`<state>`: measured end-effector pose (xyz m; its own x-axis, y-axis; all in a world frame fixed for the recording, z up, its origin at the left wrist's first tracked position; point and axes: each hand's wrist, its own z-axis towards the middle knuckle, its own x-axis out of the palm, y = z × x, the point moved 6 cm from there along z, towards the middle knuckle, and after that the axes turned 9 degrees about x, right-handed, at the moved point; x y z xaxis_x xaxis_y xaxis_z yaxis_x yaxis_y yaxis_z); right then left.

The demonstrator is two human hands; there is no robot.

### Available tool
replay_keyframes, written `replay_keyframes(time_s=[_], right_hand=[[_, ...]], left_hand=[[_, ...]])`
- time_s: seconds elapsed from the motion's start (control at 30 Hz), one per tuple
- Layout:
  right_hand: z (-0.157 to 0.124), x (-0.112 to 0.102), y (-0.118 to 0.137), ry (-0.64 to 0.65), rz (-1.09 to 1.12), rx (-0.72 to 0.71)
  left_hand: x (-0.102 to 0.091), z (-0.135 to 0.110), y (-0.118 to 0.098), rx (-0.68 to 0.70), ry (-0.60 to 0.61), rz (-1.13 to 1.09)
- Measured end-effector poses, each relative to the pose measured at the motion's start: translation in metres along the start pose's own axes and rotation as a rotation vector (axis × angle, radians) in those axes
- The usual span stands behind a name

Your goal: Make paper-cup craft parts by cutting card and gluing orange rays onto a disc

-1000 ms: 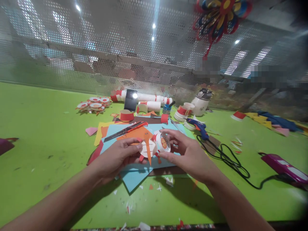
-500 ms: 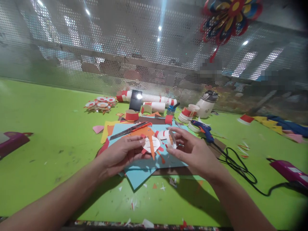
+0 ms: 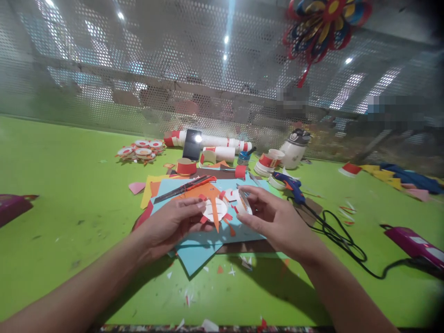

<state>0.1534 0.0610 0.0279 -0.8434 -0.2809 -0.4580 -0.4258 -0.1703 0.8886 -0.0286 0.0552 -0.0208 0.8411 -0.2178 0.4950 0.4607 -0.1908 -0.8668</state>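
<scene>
My left hand pinches the edge of a round white paper disc with red tabs around its rim. A pointed orange paper strip lies across the disc's face. In my right hand is a short white paper cup piece, gripped between thumb and fingers, its round opening turned toward the palm. Disc and cup piece are side by side over light blue paper. Just behind them, a box cutter and orange-handled scissors rest on the stack of coloured sheets.
To the right lies a blue glue gun, its black cord looping across the green table. White-and-red rolls, a phone, a small blue bottle and a white jug stand behind. Finished-looking discs sit at the left.
The whole view has shifted slightly, so things appear a little further left. Both hands keep their holds; the cup piece looks slightly more tilted.
</scene>
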Motion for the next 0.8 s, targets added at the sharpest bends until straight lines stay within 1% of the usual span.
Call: replay_keyframes(time_s=[0.1,0.2,0.27,0.37,0.5,0.67,0.8], right_hand=[[-0.001,0.001,0.001,-0.007,-0.001,-0.007],[-0.002,0.001,0.007,-0.045,-0.026,-0.020],[-0.003,0.002,0.011,-0.095,-0.101,-0.040],[-0.005,0.004,0.018,-0.178,-0.236,-0.109],[-0.007,0.010,0.021,-0.247,-0.334,-0.178],[-0.008,0.016,0.022,-0.262,-0.412,-0.215],[-0.010,0.019,0.025,-0.247,-0.468,-0.283]], left_hand=[[0.002,-0.001,0.001,0.000,0.011,0.029],[0.003,-0.002,0.003,-0.006,-0.005,0.060],[0.004,-0.003,0.004,-0.021,-0.013,0.064],[0.005,-0.003,0.006,-0.036,-0.014,0.064],[0.008,-0.002,0.010,-0.045,0.014,0.062],[0.008,-0.003,0.011,-0.023,0.036,0.039],[0.007,-0.003,0.009,-0.026,0.028,0.043]])
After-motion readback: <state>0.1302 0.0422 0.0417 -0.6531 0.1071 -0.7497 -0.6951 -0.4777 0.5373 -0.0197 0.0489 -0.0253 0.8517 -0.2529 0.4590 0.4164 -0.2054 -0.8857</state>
